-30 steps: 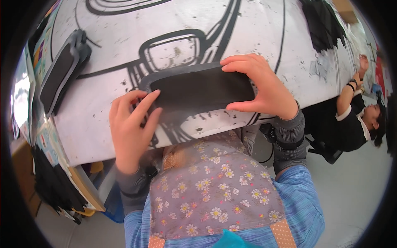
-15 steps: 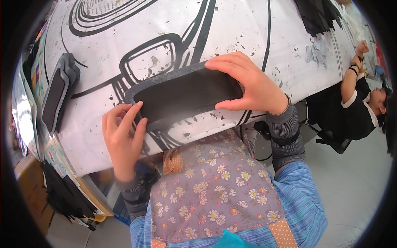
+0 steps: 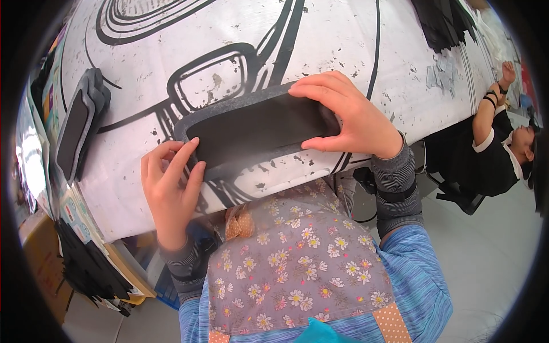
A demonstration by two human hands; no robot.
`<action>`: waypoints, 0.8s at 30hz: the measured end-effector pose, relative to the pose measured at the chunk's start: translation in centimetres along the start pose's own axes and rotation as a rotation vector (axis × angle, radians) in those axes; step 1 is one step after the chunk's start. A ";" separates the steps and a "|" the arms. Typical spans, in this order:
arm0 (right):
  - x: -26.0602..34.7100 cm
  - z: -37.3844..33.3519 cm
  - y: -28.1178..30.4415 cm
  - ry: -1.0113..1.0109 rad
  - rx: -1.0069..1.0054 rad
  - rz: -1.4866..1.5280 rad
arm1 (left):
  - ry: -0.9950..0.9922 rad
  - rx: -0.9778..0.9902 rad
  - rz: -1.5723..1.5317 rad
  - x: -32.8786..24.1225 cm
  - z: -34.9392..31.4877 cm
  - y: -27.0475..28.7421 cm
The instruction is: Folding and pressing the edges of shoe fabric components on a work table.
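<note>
A long dark grey pad [image 3: 251, 126] with rounded ends and a black panel inset in its face lies at the near edge of the white table. My right hand [image 3: 357, 117] spans its right end, fingers on the far edge and thumb on the near edge. At the opposite end, my left hand [image 3: 171, 183] touches the left edge with its fingertips, thumb at the near corner. Both hands are partly curled around the pad. Its underside is hidden.
Similar grey pads [image 3: 83, 126] are stacked at the table's left. Black fabric strips [image 3: 443, 23] lie at the far right, and more black strips [image 3: 91, 263] hang below the left edge. The white table cover [image 3: 337, 34] has black line drawings. Another person [image 3: 486, 148] is at the right.
The pad and both hands hold nearly the same places. The view has shifted very slightly. The other person's raised arm has moved a little.
</note>
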State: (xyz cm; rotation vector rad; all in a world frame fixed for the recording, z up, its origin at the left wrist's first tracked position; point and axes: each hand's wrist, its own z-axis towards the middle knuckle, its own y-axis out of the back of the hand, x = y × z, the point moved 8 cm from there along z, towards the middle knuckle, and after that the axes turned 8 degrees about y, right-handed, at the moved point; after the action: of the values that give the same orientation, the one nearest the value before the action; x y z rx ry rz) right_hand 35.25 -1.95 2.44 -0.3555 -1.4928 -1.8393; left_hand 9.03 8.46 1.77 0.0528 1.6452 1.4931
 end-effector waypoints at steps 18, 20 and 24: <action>-0.4 -7.2 5.5 -0.136 -0.736 -0.260 | -0.036 -0.023 0.010 0.0 0.0 0.3; 0.5 -7.8 5.1 -0.156 -0.833 -0.240 | -0.012 -0.028 -0.049 0.6 -0.1 0.5; 4.0 -6.4 3.6 -0.038 -0.824 -0.307 | 0.122 -0.111 -0.265 2.9 -1.4 1.1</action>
State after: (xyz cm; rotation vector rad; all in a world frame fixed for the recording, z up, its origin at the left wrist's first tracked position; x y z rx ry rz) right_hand 36.34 -9.60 5.70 -0.5644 -0.7643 -2.6602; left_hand 5.87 9.31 0.85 -0.3110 1.5916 1.4021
